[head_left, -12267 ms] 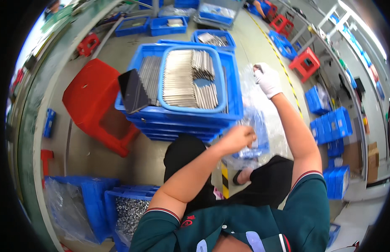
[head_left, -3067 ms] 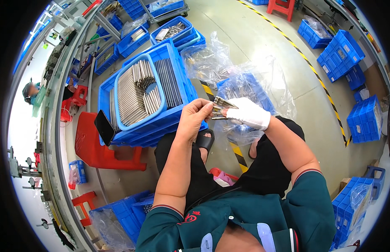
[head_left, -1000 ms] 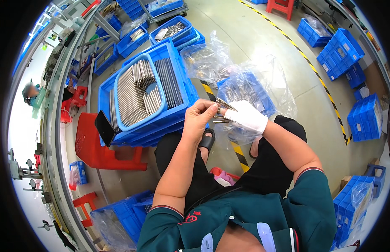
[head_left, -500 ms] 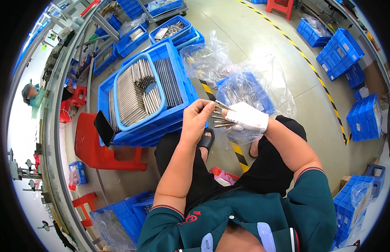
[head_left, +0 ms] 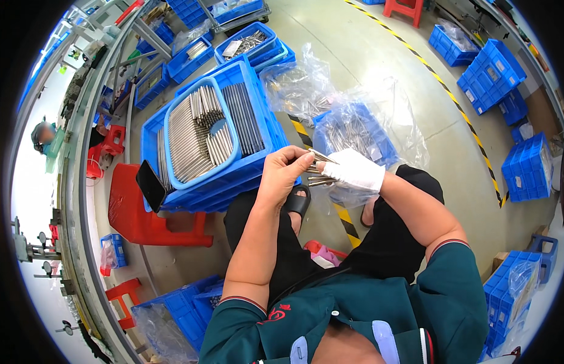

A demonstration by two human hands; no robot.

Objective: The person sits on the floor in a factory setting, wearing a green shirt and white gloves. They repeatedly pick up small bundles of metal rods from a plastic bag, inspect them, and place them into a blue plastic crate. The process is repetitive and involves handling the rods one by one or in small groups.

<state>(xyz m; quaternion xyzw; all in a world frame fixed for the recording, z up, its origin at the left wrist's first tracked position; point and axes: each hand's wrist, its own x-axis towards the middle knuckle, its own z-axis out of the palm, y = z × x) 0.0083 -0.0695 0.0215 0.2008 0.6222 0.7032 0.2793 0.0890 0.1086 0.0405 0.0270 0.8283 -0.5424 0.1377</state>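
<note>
My right hand point(head_left: 359, 170), in a white glove, is closed around several slim metal rods point(head_left: 321, 181), whose ends fan out to the left. My bare left hand point(head_left: 284, 172) pinches the end of one rod between thumb and fingers, just beside the glove. Beyond my hands, a blue crate point(head_left: 379, 134) lined with clear plastic holds a loose heap of similar rods point(head_left: 350, 130). To the left, a light-blue tray point(head_left: 234, 132) carries tidy rows of silver rods point(head_left: 188, 142). Dark rods point(head_left: 242, 118) stand in rows next to it.
The tray rests on stacked blue crates point(head_left: 218, 189). A dark phone-like slab point(head_left: 151, 184) leans at their corner, by a red stool point(head_left: 133, 206). Clear plastic bags point(head_left: 303, 82) lie ahead. More blue crates point(head_left: 491, 76) stand at the right, and a person point(head_left: 44, 136) is far left.
My gloved hand has shifted slightly left. The fingers of my left hand have moved a little along the rod ends and closer to the glove.
</note>
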